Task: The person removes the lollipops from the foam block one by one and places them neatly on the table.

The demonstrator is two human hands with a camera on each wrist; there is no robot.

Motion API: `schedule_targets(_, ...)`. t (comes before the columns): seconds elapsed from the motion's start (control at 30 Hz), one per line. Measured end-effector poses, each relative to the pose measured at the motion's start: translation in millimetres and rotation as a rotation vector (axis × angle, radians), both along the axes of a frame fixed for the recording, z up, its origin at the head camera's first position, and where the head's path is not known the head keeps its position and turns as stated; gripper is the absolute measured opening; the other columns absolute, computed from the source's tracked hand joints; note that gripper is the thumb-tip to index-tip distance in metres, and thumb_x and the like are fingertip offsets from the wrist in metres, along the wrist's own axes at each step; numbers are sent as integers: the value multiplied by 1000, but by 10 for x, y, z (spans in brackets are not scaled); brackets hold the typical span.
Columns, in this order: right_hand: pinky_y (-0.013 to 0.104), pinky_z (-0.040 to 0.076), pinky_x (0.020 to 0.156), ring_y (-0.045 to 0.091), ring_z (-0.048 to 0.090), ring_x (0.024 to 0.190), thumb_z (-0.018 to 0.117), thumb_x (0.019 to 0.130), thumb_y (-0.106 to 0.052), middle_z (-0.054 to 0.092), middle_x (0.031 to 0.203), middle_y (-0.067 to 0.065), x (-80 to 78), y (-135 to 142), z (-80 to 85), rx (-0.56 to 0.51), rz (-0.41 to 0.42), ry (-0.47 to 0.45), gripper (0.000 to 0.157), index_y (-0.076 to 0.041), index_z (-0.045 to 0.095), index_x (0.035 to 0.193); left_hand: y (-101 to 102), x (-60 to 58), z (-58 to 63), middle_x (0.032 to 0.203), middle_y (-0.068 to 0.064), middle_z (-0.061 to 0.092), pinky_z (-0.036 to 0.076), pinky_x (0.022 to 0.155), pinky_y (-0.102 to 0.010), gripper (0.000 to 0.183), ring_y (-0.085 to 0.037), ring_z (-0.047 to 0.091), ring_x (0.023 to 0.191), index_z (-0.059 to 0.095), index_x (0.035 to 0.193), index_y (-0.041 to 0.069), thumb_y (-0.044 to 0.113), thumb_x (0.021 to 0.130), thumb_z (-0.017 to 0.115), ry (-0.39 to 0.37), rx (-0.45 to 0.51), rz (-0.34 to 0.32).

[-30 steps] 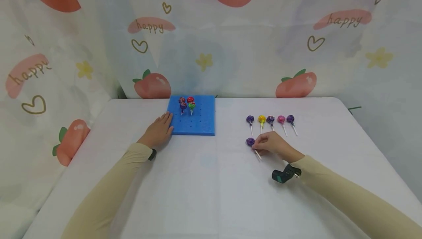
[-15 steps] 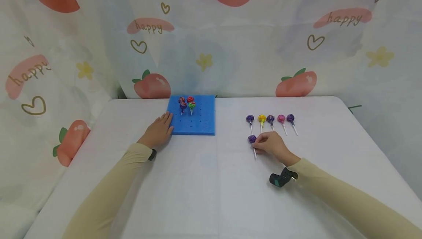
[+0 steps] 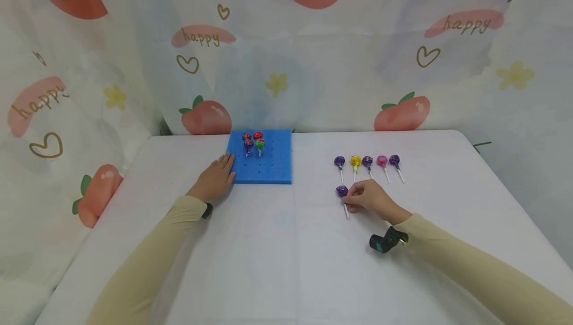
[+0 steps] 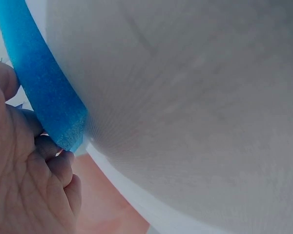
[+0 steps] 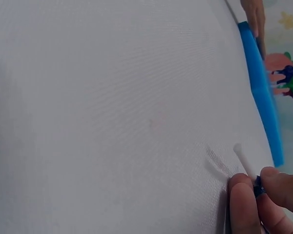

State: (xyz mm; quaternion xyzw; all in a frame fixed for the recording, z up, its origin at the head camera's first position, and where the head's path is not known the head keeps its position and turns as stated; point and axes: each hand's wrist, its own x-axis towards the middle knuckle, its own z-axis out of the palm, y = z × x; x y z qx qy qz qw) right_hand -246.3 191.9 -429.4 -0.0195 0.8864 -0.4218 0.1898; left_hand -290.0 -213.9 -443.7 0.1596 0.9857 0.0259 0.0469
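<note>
My right hand (image 3: pixel 372 198) pinches a purple-wrapped lollipop (image 3: pixel 342 191) just below its candy, the white stick pointing toward me. In the right wrist view that stick (image 5: pixel 244 159) sticks out past thumb and fingers, over its shadow on the cloth. My left hand (image 3: pixel 214 177) lies with extended fingers along the left edge of a blue foam board (image 3: pixel 279 165), touching it. Several lollipops (image 3: pixel 260 144) stand upright in the board's back-left part, with red, purple and green wrappers. Small holes dot the rest of its top.
Behind my right hand lies a row of several lollipops: purple ones (image 3: pixel 339 161), a yellow one (image 3: pixel 355 161) and a pink one (image 3: pixel 382 161). A white cloth covers the table (image 3: pixel 268 260). A printed curtain (image 3: pixel 322 66) hangs close behind its far edge.
The held lollipop's stick has swung from slanting right to nearly straight toward me. My right hand has shifted only slightly. My left hand and the board have stayed put.
</note>
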Motion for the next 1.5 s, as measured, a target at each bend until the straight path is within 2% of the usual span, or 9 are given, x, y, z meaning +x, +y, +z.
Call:
schedule_targets(0.2, 19, 55, 62, 6, 61, 65, 69, 84, -11, 67, 78, 3, 9, 33, 11, -28, 14, -19, 14, 2, 65, 86, 13, 4, 11, 155, -24, 15, 18, 118, -48, 59, -37, 17, 144, 16, 147, -6, 28, 101, 33, -2, -2, 4)
schedule_targets(0.43, 21, 57, 63, 6, 63, 65, 70, 82, -6, 66, 72, 0, 19, 58, 6, -90, 28, -23, 13, 4, 63, 87, 17, -5, -10, 155, -24, 15, 18, 118, -48, 60, -37, 17, 144, 16, 147, -6, 28, 101, 33, 3, -13, 12)
schedule_targets(0.83, 20, 56, 60, 6, 62, 60, 70, 83, -7, 67, 71, 3, 38, -39, -9, -24, -49, -2, 12, 2, 63, 85, 22, 11, -6, 155, -24, 16, 18, 118, -48, 60, -37, 17, 144, 16, 147, -7, 28, 101, 33, 11, -12, 11)
schedule_targets(1.3, 22, 57, 63, 9, 64, 65, 70, 83, -11, 69, 73, 3, 14, 76, 3, -66, 35, 8, 15, 3, 64, 86, 3, -22, -46, 154, -24, 18, 20, 118, -48, 59, -37, 19, 144, 18, 147, -7, 28, 101, 33, 28, -12, 2)
schedule_targets(1.5, 25, 57, 69, 10, 66, 71, 69, 85, -15, 72, 83, 8, -5, 125, 78, -22, 67, 4, 23, 3, 66, 98, -13, -48, -76, 155, -24, 17, 18, 118, -47, 58, -37, 18, 144, 17, 147, -7, 27, 101, 31, 28, -4, 3)
